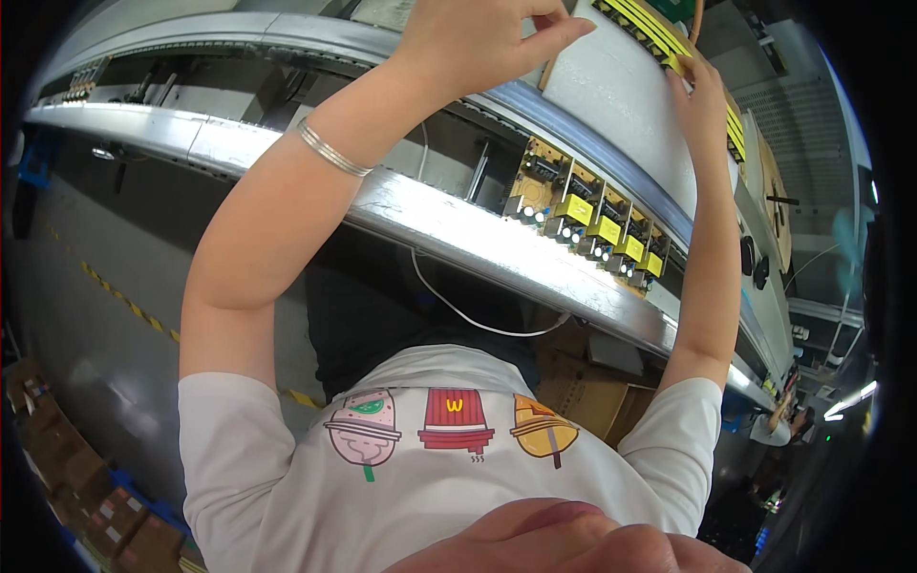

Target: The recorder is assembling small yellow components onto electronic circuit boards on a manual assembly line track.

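My left hand [482, 43] is raised above the far side of the bench, its thumb stretched out to the right and apart from a curled finger. The other fingers are partly cut off by the top edge, and nothing shows in the grasp. Further right, my right hand [702, 95] has its fingertips closed on a yellow component [676, 63] at the end of a packed row. More yellow components [635, 27] run up to the left, beside a white foam sheet [621, 105]. A circuit board [590, 218] with yellow transformers and capacitors sits between the conveyor rails below my hands.
A shiny metal rail [449, 215] crosses in front of my body. A thin white cable [468, 323] hangs beneath it. Cardboard boxes [583, 392] stand under the bench, and more boxes [105, 516] are stacked at lower left. Another person [774, 428] is far right.
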Demonstrator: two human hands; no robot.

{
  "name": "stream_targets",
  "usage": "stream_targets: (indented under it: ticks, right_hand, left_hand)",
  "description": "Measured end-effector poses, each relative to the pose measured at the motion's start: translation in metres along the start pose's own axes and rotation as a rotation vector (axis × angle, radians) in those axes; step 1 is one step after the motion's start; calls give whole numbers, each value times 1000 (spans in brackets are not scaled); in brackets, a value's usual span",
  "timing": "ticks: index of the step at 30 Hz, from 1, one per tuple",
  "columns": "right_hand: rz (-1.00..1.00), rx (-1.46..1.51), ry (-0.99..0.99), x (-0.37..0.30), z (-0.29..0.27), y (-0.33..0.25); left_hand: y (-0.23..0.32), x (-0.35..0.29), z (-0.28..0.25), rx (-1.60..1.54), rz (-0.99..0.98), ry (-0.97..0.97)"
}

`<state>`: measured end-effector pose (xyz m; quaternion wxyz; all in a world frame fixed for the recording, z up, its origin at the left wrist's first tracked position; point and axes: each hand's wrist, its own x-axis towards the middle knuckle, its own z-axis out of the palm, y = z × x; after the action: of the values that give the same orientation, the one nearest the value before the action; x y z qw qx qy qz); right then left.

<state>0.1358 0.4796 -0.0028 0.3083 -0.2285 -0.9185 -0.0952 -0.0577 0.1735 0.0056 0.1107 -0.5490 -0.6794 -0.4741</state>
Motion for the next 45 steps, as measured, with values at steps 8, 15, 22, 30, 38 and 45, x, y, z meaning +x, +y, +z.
stream_targets:
  ticks: [8, 15, 22, 30, 38, 45]
  right_hand:
    - [239, 491, -61, -30, -60, -81]
    - [214, 730, -579, -93, -102, -187]
    - [217, 656, -606, -103, -103, -193]
    - [208, 580, -632, -105, -107, -190]
    - [174, 478, -619, -105, -110, -196]
    - [243, 512, -722, -106, -111, -185]
  left_hand:
    - [-27, 14, 13, -251, 45, -201]
    - [-27, 15, 17, -475, 93, -250]
    - [-28, 16, 20, -388, 189, -208]
    - [-18, 6, 2, 31, 311, 136]
    - [-26, 10, 28, -140, 308, 79]
    - [-15, 10, 14, -136, 320, 97]
